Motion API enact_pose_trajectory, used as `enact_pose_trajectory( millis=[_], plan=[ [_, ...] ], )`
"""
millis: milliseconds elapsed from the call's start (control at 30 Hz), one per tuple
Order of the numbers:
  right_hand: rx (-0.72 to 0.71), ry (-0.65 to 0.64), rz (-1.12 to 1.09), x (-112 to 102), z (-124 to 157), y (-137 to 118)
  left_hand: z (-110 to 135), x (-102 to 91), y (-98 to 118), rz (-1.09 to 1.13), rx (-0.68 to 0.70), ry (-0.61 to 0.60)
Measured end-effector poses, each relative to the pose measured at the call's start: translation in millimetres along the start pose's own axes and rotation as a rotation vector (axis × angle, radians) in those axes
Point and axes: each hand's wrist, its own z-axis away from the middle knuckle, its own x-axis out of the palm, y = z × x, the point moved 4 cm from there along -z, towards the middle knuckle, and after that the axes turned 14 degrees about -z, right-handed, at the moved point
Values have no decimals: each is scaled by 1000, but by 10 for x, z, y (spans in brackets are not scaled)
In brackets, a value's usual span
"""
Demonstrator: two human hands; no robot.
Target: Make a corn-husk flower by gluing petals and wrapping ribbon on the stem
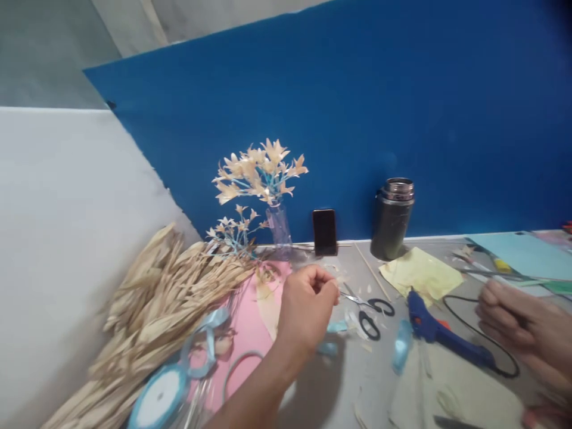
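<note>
My left hand [307,305] hovers over the middle of the table with its fingers curled into a pinch; whatever it holds is too small to make out. Just right of it lie black-handled scissors [369,311]. My right hand [527,330] comes in from the right edge, blurred, fingers pressed together beside the blue glue gun [442,333] and its black cord [480,336]. I cannot see whether it holds anything. A pink paper sheet [245,333] lies under my left forearm.
A heap of dry corn husks [165,304] fills the left. Husk flowers stand in a small vase [263,179] against the blue backboard [402,119], beside a phone [324,232] and a dark flask [392,218]. A light blue ribbon roll [158,396], yellow paper [420,273] and a wooden stick [372,271] lie about.
</note>
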Motion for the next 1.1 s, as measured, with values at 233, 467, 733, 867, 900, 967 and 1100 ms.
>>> enact_pose_trajectory(
  millis=[233, 467, 733, 867, 900, 967, 1100],
  plan=[
    [78, -176, 80, 482, 187, 160, 165, -110, -243, 133, 241, 168],
    [-71, -463, 385, 1086, 448, 214, 173, 48, -442, 549, 246, 15],
    [-478, -491, 502, 1355, 632, 190, 255, 412, -566, 1176, -116, -644],
    [-482, -398, 454, 1350, 705, 217, 316, 534, -633, 1207, -193, -800],
    [-476, -370, 434, 1343, 707, 217, 328, 561, -651, 1204, -219, -828],
    [-455, -362, 402, 1340, 699, 215, 344, 606, -687, 1197, -270, -865],
    [-392, -481, 365, 1368, 666, 215, 369, 664, -737, 1171, -333, -894]
  ],
)
